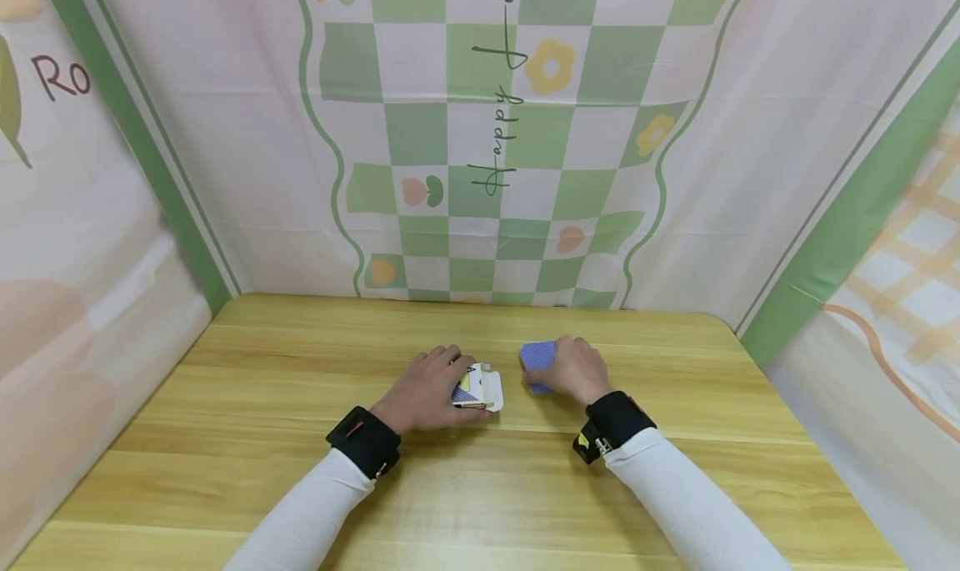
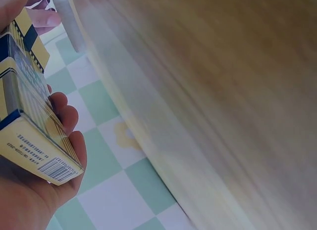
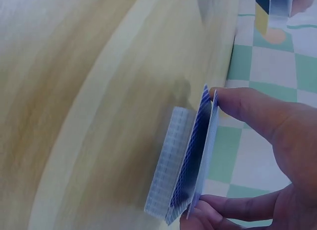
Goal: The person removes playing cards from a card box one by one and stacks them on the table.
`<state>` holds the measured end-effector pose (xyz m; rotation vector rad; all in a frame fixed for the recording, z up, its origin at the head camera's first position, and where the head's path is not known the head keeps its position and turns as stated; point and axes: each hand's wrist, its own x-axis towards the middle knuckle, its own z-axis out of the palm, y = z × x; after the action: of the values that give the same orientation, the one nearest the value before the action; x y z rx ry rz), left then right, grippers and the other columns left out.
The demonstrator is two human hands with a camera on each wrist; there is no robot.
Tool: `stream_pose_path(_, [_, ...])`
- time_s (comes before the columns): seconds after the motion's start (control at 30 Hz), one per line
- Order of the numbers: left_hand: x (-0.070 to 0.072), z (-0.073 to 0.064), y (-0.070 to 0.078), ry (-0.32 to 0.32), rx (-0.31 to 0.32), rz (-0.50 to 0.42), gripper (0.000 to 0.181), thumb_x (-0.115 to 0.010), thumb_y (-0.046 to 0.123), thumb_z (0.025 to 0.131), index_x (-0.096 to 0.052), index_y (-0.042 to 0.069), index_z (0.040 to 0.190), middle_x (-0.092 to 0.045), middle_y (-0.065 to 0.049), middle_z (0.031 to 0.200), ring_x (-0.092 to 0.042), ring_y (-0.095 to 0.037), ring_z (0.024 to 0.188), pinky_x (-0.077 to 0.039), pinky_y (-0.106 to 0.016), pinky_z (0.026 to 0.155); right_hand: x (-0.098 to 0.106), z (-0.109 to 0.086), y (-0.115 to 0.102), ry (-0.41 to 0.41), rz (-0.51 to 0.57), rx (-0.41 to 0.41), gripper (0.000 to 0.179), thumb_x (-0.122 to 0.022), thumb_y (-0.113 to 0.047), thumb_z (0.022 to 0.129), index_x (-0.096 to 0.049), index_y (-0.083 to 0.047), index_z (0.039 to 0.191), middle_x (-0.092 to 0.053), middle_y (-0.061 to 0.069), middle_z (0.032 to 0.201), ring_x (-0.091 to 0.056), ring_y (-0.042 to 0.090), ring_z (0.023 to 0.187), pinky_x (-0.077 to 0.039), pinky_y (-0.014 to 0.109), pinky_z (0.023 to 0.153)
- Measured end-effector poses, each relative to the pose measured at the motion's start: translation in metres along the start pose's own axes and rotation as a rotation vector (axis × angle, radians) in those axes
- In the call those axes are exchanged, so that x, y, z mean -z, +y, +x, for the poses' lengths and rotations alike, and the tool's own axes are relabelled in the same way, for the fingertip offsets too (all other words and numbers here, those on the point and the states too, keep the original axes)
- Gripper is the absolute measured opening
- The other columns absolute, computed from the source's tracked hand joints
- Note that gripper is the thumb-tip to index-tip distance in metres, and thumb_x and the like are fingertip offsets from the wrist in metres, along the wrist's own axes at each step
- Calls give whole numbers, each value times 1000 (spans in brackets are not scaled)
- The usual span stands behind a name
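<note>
My left hand (image 1: 431,390) grips a playing-card box (image 1: 477,386) just above or on the table. The box lies on its side with its end flap folded out to the right. In the left wrist view the barcode end of the box (image 2: 37,151) faces the camera, fingers wrapped around its far side. To the right, my right hand (image 1: 577,369) pinches blue-backed playing cards (image 1: 538,356). The right wrist view shows a few lifted cards (image 3: 204,156) between thumb and fingers, tilted apart beside a thicker stack of cards (image 3: 166,165) on the table.
A light wooden table (image 1: 465,504) spreads under both hands. Behind it hangs a green-and-white checked cloth (image 1: 480,246), with printed cloth on both sides. Black bands (image 1: 365,442) circle both wrists.
</note>
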<state>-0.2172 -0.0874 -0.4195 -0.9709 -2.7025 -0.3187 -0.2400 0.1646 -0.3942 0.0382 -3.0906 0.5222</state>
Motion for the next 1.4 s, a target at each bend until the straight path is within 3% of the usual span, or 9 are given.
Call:
stream_pose_path(0.47, [1, 0, 2, -16, 9, 5, 82, -51, 76, 71, -52, 14, 125, -51, -3, 117, -48, -17, 101, -40, -39, 83, 4, 5, 5, -20, -8, -19, 56, -73, -48, 67, -57, 1, 88, -52, 12, 79, -52, 24, 69, -40, 33, 53])
stream_pose_path(1.4, [-1, 1, -1, 2, -1, -2, 82, -51, 77, 70, -53, 14, 124, -51, -2, 114, -48, -16, 98, -40, -38, 81, 0, 6, 2, -41, -38, -48, 63, -73, -50, 66, -55, 2, 96, -47, 14, 85, -49, 28, 74, -39, 37, 56])
